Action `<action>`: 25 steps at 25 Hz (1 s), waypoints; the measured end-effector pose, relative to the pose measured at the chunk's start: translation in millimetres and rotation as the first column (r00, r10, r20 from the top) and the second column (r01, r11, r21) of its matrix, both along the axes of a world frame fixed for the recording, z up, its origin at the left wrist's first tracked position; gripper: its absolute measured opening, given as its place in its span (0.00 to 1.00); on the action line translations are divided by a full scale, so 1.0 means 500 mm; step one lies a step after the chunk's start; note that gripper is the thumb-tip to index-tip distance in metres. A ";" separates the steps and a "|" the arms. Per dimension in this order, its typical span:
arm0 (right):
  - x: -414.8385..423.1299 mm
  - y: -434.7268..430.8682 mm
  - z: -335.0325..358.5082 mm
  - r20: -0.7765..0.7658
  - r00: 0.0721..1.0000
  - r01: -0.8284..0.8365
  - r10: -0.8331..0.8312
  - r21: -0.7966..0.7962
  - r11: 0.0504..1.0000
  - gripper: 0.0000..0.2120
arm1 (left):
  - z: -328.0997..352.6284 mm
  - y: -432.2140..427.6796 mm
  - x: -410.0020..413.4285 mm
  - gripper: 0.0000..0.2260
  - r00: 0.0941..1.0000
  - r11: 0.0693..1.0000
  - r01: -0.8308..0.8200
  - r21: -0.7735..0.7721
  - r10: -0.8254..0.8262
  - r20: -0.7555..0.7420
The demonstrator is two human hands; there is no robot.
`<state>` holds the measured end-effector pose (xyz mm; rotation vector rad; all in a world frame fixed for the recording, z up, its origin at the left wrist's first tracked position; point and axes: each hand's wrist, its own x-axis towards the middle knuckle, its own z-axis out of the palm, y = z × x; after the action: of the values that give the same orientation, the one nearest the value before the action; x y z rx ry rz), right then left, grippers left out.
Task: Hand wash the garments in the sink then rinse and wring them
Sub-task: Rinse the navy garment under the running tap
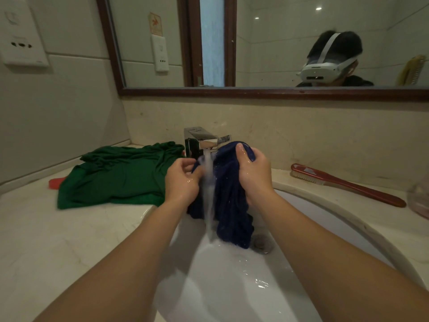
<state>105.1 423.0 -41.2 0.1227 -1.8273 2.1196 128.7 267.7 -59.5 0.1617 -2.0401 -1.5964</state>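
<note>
The right hand (251,173) has its fingers curled round the bunched top of a navy garment (232,205), gripping it just beside the tap (202,141). The left hand (183,180) pinches another edge of the same cloth, though how much it holds is hidden behind its knuckles. Both hands are wet. The garment hangs from them into the white sink (313,217), its lower end close to the metal drain (262,244), and the running water (209,194) falls between the hands and down the cloth's front. A green garment (116,175) lies crumpled on the pale marble worktop (58,240) to the left of the tap, covering most of something red (54,183) (only a corner shows, so I cannot tell what it is). To the right of the sink a red-backed scrubbing brush (346,184) lies on the worktop, and a clear rounded container (420,198) is cut off by the frame edge. Above the stone backsplash a dark wood-framed mirror (278,43) reflects tiled walls, a doorway and the person's head under a white headset. A white socket plate (22,40) sits on the left wall.
</note>
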 end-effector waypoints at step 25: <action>0.040 -0.026 -0.055 0.124 0.942 -0.331 0.311 0.211 0.920 0.26 | 0.015 0.006 -0.012 0.07 0.995 0.969 0.013 0.246 0.012 -0.100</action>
<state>125.1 410.2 -68.4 0.4200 -2.2328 2.1402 122.4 270.7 -52.1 0.1674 -1.7620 -1.8171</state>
